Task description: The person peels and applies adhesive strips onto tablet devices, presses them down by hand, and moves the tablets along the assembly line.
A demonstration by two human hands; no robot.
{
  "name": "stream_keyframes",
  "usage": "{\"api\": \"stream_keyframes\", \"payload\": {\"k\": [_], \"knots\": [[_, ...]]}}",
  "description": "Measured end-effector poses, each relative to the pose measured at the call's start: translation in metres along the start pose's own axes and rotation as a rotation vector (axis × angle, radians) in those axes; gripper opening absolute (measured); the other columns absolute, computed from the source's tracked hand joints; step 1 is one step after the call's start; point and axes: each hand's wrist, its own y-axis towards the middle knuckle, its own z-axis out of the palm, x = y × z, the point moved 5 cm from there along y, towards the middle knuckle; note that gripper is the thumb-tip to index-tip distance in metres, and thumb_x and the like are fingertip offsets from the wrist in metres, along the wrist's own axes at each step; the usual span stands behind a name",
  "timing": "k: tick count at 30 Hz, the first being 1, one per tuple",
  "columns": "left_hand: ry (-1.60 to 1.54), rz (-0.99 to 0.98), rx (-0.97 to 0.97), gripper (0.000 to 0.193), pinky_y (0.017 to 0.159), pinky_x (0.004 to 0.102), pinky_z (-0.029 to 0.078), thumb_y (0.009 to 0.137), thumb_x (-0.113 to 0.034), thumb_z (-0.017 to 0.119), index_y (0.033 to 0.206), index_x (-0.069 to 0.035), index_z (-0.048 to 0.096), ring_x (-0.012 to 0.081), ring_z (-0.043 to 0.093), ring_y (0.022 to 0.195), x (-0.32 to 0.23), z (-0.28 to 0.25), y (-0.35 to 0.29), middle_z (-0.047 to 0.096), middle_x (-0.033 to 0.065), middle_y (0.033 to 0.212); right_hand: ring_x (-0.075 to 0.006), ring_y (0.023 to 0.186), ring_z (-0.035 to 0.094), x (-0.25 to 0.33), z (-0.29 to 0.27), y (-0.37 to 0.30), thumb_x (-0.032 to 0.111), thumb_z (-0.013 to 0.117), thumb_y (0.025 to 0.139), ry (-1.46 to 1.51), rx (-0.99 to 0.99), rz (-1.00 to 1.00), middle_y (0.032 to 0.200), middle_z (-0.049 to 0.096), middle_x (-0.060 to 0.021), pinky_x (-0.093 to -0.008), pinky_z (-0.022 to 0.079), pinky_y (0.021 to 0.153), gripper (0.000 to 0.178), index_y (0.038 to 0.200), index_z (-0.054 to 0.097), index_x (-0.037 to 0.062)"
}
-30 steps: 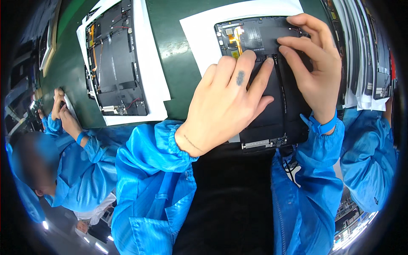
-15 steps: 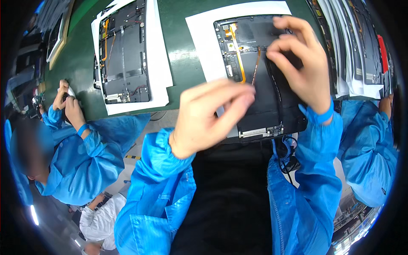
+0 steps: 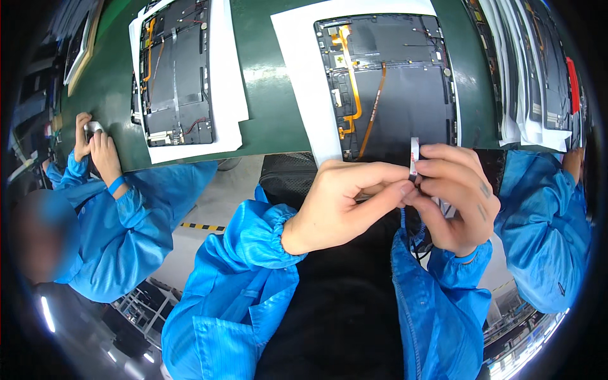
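Observation:
In front of my body, at the near edge of the device, both hands meet over a narrow flexible strip (image 3: pixel 414 154), white with red marks and dark at its lower end. My left hand (image 3: pixel 345 206) pinches at the dark end with thumb and forefinger. My right hand (image 3: pixel 453 193) has its fingers closed round the same strip, whose upper part stands up between them. Beyond the hands lies an opened black tablet housing (image 3: pixel 411 101) on white paper (image 3: pixel 296 60). An orange flex cable (image 3: pixel 354 88) runs down its left side, and a thin brown flex cable (image 3: pixel 373 111) slants across its middle.
On the green table (image 3: pixel 269 95), another opened housing (image 3: pixel 180 82) lies on paper to the left. Several housings with paper sheets between them (image 3: pixel 529 76) stand at the right, beside a red object (image 3: pixel 572 85). Co-workers in blue sleeves (image 3: pixel 136 221) sit on both sides.
Both hands have come off the housing toward my body and together. The dark strip that lay along the housing is gone from there; a narrow strip is now between my fingers.

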Motion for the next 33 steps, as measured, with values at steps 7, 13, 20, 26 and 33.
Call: {"api": "stream_keyframes", "payload": {"k": [7, 13, 20, 26, 33], "knots": [[0.247, 0.177, 0.028, 0.020, 0.075, 0.0314, 0.062, 0.096, 0.008, 0.063, 0.115, 0.012, 0.070, 0.0220, 0.076, 0.085, -0.011, 0.003, 0.004, 0.074, 0.0183, 0.096, -0.0314, 0.089, 0.076, -0.005, -0.002, -0.004, -0.004, 0.084, 0.068, -0.028, -0.049, -0.011, 0.099, 0.075, -0.0154, -0.0377, 0.063, 0.078, 0.027, 0.094, 0.076, -0.0027], [0.525, 0.462, -0.007, 0.026, 0.070, 0.0354, 0.058, 0.084, 0.011, 0.069, 0.109, 0.012, 0.069, 0.0294, 0.071, 0.079, -0.019, 0.008, 0.003, 0.069, 0.0187, 0.092, -0.0282, 0.086, 0.077, -0.005, -0.001, -0.003, -0.009, 0.078, 0.070, -0.009, -0.050, 0.110, 0.098, 0.076, -0.0145, -0.0347, 0.063, 0.076, 0.024, 0.094, 0.076, -0.0031], [0.667, 0.494, 0.069, 0.029, 0.073, 0.0392, 0.058, 0.077, 0.011, 0.073, 0.106, 0.011, 0.068, 0.0336, 0.069, 0.083, -0.019, 0.006, 0.002, 0.067, 0.0187, 0.096, -0.0294, 0.082, 0.076, -0.009, 0.005, -0.003, -0.010, 0.075, 0.068, -0.131, 0.028, -0.024, 0.096, 0.075, -0.0130, -0.0345, 0.063, 0.069, 0.024, 0.091, 0.073, -0.0033], [0.585, 0.454, 0.063, 0.030, 0.073, 0.0390, 0.058, 0.076, 0.011, 0.072, 0.106, 0.013, 0.069, 0.0333, 0.069, 0.082, -0.016, 0.006, 0.002, 0.067, 0.0185, 0.095, -0.0295, 0.080, 0.074, -0.011, 0.005, 0.001, -0.010, 0.076, 0.067, -0.154, 0.106, -0.097, 0.094, 0.073, -0.0135, -0.0356, 0.063, 0.067, 0.028, 0.093, 0.070, -0.0043], [0.577, 0.456, 0.093, 0.028, 0.073, 0.0387, 0.058, 0.077, 0.012, 0.071, 0.105, 0.012, 0.069, 0.0328, 0.070, 0.082, -0.017, 0.003, -0.002, 0.068, 0.0186, 0.094, -0.0315, 0.081, 0.074, -0.005, 0.003, -0.002, -0.009, 0.078, 0.065, -0.097, 0.074, -0.121, 0.094, 0.072, -0.0160, -0.0369, 0.062, 0.066, 0.029, 0.094, 0.070, -0.0061]]}}
